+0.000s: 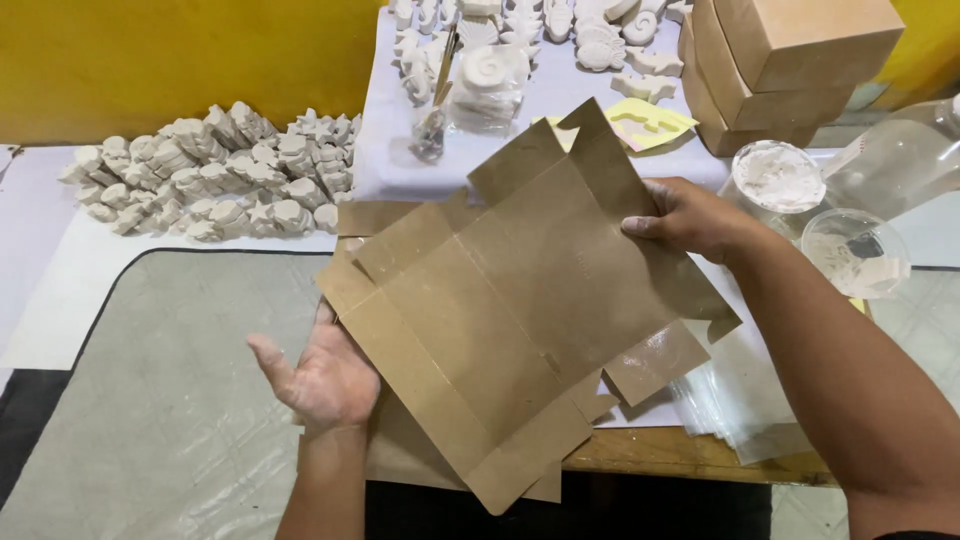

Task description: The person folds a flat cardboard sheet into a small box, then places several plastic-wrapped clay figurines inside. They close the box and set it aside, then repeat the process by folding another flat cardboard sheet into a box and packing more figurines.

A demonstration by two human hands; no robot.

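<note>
Flat kraft box blank (pixel 500 310) held over the table, not yet folded.
Right hand (pixel 690 218) pinches the blank's upper right edge; left hand (pixel 322 378) lies palm up with fingers spread, supporting its lower left side. Every flap lies flat, so all folding remains. Assembled kraft boxes (pixel 790 60) stand behind; white plaster figurines (pixel 215 170) sit to the left.

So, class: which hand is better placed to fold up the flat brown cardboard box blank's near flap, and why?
Probably the left hand: it lies open under the flat brown cardboard box blank beside that flap, while the right hand grips the far edge.
</note>
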